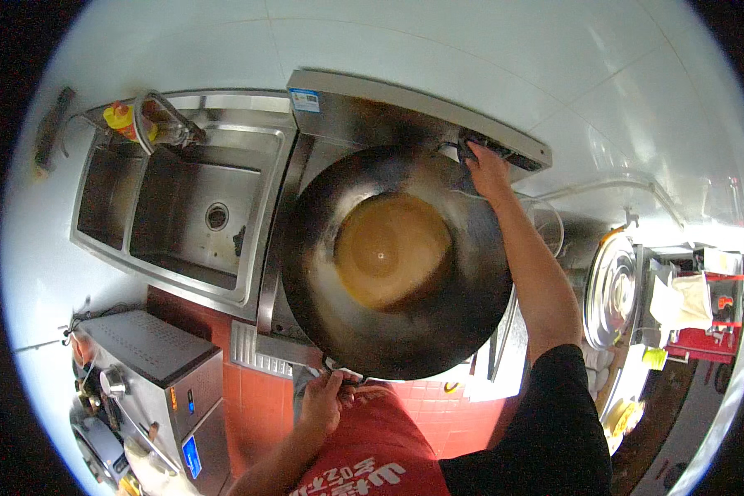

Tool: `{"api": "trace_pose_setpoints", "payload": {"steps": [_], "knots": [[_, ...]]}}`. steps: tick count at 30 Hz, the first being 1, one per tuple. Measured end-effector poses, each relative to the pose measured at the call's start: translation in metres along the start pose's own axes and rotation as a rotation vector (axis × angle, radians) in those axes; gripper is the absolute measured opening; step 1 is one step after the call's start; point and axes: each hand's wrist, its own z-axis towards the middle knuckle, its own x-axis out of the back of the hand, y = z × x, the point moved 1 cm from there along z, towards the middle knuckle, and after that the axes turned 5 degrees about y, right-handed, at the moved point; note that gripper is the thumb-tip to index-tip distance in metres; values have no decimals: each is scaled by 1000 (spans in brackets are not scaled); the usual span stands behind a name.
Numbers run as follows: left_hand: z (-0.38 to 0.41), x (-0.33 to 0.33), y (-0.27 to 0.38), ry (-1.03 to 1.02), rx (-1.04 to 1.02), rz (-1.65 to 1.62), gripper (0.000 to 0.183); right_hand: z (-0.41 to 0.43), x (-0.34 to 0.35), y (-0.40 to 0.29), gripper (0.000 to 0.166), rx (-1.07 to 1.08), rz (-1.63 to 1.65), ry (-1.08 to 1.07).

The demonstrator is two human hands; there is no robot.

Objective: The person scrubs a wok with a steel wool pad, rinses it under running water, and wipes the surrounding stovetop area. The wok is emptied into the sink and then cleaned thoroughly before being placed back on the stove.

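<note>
A large dark metal wok (313,279) fills the middle of the view. Brownish, cloudy liquid (390,248) lies in its bottom. At the near rim, my left hand (323,400) grips a loop handle (338,370), and a grey cloth (299,387) shows beside that hand. My right hand (488,168) is closed around the handle area at the far right rim, with a dark cloth (466,152) under its fingers. Below the wok is a stainless steel cooking station (285,310), mostly hidden by it.
To the left stands a stainless steel double sink (248,217) with a drain (217,216). A yellow bottle (121,121) rests behind it. A metal cabinet appliance (192,384) is at lower left. Rightward are round metal lids or trays (611,291) and a red shelf unit (707,344).
</note>
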Motion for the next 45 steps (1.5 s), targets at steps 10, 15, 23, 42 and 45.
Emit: {"api": "trace_pose_setpoints", "payload": {"steps": [10, 15, 23, 42, 45], "knots": [[1, -18, 5, 83, -93, 63, 36, 21, 1, 31, 45, 57, 36, -83], [-11, 22, 41, 117, -216, 236, 47, 11, 49, 0, 48, -10, -6, -164], [-6, 116, 120, 224, -282, 244, 49, 23, 47, -53, 31, 162, 152, -18], [106, 355, 310, 187, 262, -87, 24, 61, -18, -300, 28, 134, -212, -266], [114, 364, 322, 181, 285, -143, 28, 71, -14, -327, 27, 312, -153, -108]]}}
